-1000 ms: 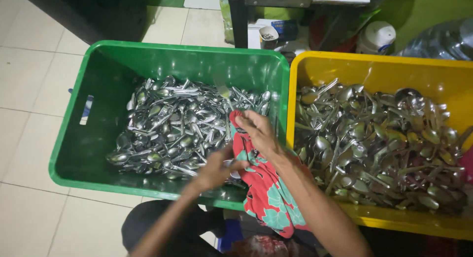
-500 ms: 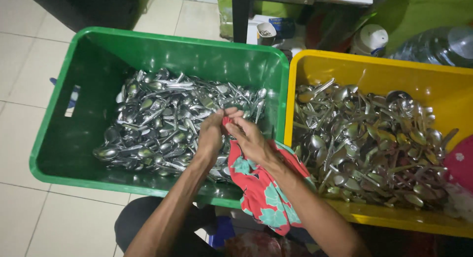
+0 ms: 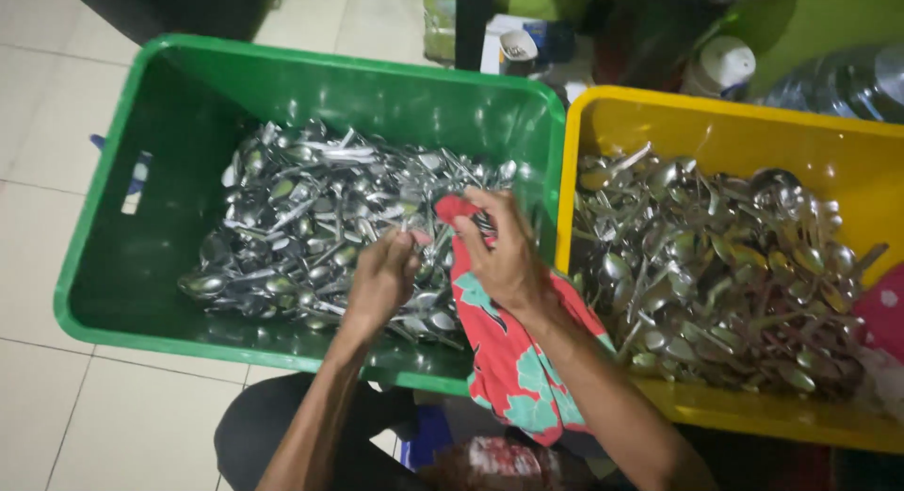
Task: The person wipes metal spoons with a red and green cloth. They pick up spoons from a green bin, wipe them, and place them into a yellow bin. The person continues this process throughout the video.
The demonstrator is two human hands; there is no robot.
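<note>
Wiping a spoon over the green bin [image 3: 113,293], above its heap of spoons [image 3: 311,227]. Left hand [image 3: 381,279] curled shut, seemingly on a spoon, though too blurred to tell. Right hand [image 3: 504,256] pinched closed on the red cloth [image 3: 513,378]. Better done with firm grip, cloth wrapped fully round, kept clear of the yellow bin [image 3: 753,124].

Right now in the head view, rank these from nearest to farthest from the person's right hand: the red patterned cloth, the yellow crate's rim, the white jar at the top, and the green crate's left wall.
1. red patterned cloth, in the right hand itself.
2. yellow crate's rim, just to its right.
3. white jar, up and right, behind the crates.
4. green crate's left wall, far left.
</note>
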